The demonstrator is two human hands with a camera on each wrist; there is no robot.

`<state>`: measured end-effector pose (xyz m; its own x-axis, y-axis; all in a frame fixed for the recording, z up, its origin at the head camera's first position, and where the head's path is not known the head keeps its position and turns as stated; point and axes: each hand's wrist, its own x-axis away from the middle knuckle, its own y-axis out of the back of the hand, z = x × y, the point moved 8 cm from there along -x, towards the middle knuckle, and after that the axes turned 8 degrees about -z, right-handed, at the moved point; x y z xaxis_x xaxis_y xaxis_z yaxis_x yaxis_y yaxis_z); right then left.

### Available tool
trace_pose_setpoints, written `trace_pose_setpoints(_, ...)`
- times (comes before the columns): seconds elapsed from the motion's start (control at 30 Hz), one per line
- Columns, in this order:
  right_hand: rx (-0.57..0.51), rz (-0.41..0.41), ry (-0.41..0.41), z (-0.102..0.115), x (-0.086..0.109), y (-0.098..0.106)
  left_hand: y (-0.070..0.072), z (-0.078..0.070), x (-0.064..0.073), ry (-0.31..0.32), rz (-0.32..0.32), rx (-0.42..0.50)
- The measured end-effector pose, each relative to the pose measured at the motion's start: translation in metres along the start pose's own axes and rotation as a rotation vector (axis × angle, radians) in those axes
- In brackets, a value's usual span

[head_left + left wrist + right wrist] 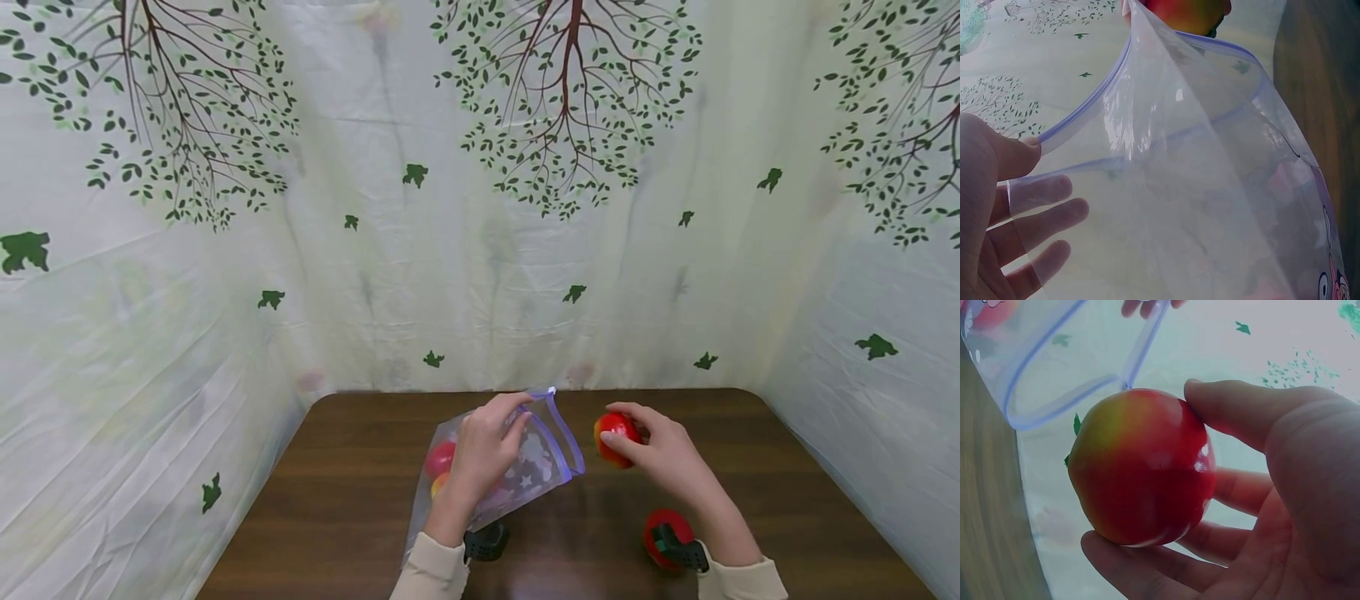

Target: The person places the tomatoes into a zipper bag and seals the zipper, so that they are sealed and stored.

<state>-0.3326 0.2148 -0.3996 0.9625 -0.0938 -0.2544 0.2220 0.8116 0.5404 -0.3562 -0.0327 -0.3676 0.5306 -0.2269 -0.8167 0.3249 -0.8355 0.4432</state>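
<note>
1. From where I stand, the left hand (pixel 487 442) pinches the rim of the clear bag (pixel 542 454); its mouth is parted, the 2 blue edges standing apart.
2. The right hand (pixel 660 450) holds 1 apple (pixel 622 429) between thumb and fingers, above the worktop (pixel 360 500), just beside the mouth and outside it.
3. At least 2 pieces, a red ball (pixel 441 458) and a yellow piece (pixel 439 483), show through the film.
4. Another red fruit (pixel 677 523) sits on the worktop, partly hidden by the right wrist's camera (pixel 681 552).
5. I judge the step in hand as bringing the apple to the bag.
6. The next move seems to call for a steady rim, the apple passing between the edges, then a release inside.
</note>
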Motion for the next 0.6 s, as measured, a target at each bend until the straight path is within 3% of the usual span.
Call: trace_pose_setpoints(0.6, -0.003, -0.037, 0.051, 0.011, -0.001, -0.016, 0.002, 0.000, -0.001, -0.008, -0.020, 0.005)
